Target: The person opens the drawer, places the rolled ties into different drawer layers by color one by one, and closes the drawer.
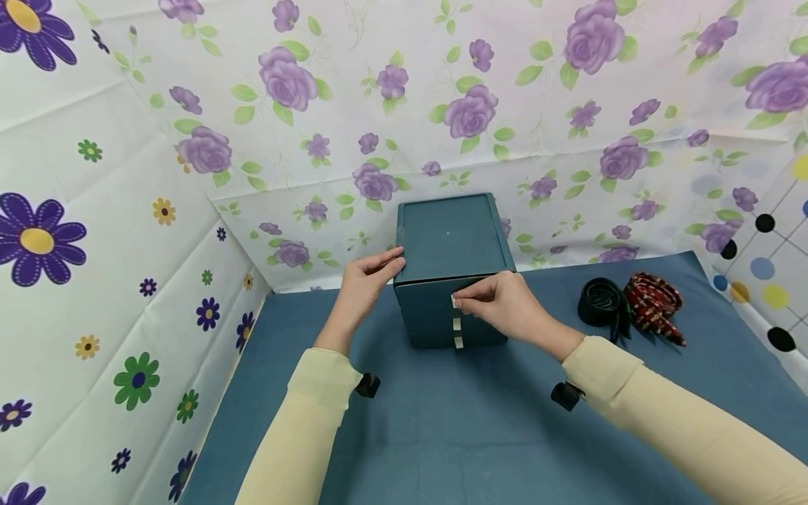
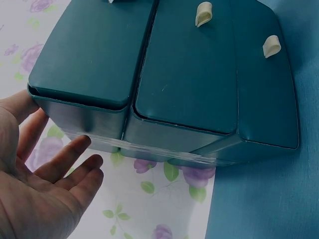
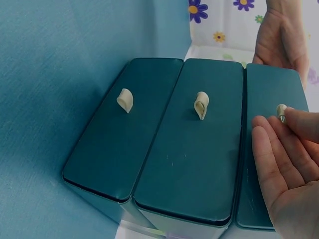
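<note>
A dark teal box with three stacked drawers (image 1: pixel 448 235) stands against the back cloth, each drawer front bearing a cream loop tab. My left hand (image 1: pixel 362 284) rests its fingertips on the box's upper left edge. The left wrist view shows that hand (image 2: pixel 55 184) spread beside the box, its fingers mostly straight. At the top drawer, my right hand (image 1: pixel 501 301) pinches the cream pull tab (image 3: pixel 281 110) between thumb and fingers. Below it, the middle tab (image 3: pixel 201 104) and the bottom tab (image 3: pixel 125 100) stick out untouched. The top drawer looks closed.
A dark green rolled strip of fabric (image 1: pixel 600 303) and a red patterned rolled cloth (image 1: pixel 653 301) lie to the right of the box. Blue cloth (image 1: pixel 429 428) covers the table. Flower-printed sheets (image 1: pixel 379 140) hang behind and at the sides.
</note>
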The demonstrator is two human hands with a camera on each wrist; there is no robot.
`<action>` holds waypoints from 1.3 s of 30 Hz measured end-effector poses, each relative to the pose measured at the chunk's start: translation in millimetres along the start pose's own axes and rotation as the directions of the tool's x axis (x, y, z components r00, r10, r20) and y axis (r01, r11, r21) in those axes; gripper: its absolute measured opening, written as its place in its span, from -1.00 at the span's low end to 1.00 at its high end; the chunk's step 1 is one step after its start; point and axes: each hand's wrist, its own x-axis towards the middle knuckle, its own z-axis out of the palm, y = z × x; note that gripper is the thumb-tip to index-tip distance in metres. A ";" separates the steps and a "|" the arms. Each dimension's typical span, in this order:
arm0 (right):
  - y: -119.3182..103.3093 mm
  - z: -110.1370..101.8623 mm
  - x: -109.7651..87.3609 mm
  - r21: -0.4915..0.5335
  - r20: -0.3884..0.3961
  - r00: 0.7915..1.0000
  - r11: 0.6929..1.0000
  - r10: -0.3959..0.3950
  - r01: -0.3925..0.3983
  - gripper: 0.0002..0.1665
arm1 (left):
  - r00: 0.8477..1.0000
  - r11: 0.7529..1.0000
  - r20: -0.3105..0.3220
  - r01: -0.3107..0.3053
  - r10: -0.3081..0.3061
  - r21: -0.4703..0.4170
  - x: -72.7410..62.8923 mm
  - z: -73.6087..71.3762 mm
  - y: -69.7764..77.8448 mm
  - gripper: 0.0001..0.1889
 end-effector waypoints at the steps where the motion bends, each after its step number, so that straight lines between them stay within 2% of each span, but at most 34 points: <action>1: 0.2 0.0 0.4 0.000 -0.001 1.000 1.000 0.000 0.000 -0.81 | 1.000 1.000 0.000 0.000 0.000 0.001 0.2 0.0 -0.3 -0.59; 17: 0.5 -1.8 3.5 -0.010 -0.012 1.000 1.000 -0.009 0.009 -0.80 | 1.000 1.000 -0.006 0.000 0.000 0.021 -0.8 1.1 1.1 -0.60; 24: 1.5 0.3 4.1 0.000 -0.017 1.000 1.000 -0.002 0.002 -0.80 | 0.999 0.999 -0.025 -0.027 0.027 0.025 -0.7 1.9 -1.2 -0.61; 29: 9.0 6.9 -2.1 0.046 -0.062 0.996 0.997 -0.058 0.061 -0.76 | 0.996 0.999 -0.081 -0.031 0.033 0.027 4.6 2.1 -11.8 -0.65; 34: 23.8 17.4 -15.4 0.125 -0.169 0.977 0.980 -0.131 0.153 -0.70 | 0.987 0.996 -0.148 -0.061 0.069 0.059 8.3 4.3 -19.3 -0.69; 37: 30.3 22.8 -21.9 0.142 -0.206 0.970 0.977 -0.131 0.162 -0.72 | 0.985 0.996 -0.156 -0.070 0.077 0.046 8.3 6.2 -18.4 -0.70; 39: 30.8 24.8 -24.3 0.145 -0.187 0.977 0.980 -0.106 0.135 -0.74 | 0.985 0.997 -0.155 -0.071 0.074 0.027 8.4 7.0 -17.3 -0.70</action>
